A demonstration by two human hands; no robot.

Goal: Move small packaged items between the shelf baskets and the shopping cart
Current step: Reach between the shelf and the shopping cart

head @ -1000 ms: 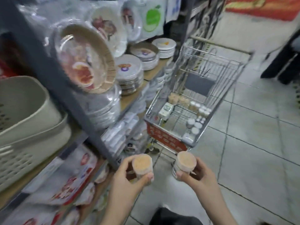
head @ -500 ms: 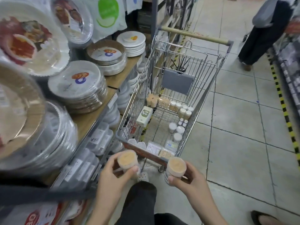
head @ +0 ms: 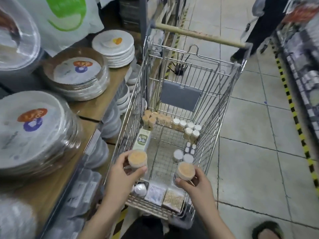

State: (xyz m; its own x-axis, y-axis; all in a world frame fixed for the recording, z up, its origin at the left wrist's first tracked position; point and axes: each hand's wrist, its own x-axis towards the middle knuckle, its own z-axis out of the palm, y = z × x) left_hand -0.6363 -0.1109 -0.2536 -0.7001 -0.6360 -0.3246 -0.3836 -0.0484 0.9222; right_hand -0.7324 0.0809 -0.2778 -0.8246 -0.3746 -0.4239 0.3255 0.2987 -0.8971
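Note:
My left hand (head: 120, 176) grips a small round tub with a tan top (head: 137, 158) over the near left part of the wire shopping cart (head: 222, 107). My right hand (head: 196, 183) holds a second tan-topped tub (head: 186, 170) over the cart's near right side. Inside the cart lie several similar tan tubs (head: 155, 118) and white-lidded jars (head: 188, 128) at the far end, a green-and-white box (head: 142, 141) on the left, and flat packets (head: 172, 198) at the near end.
A wooden shelf (head: 96, 107) on the left carries wrapped stacks of paper plates (head: 77, 75) and bowls. A person in dark clothes (head: 259, 26) stands beyond the cart handle (head: 198, 34). Yellow-black floor tape (head: 293, 107) runs along shelving on the right. My foot (head: 266, 231) shows at the bottom right.
The view has swung from the shelf toward the cart. Both hands, each still holding a tub, have moved forward from in front of the cart to above its near end.

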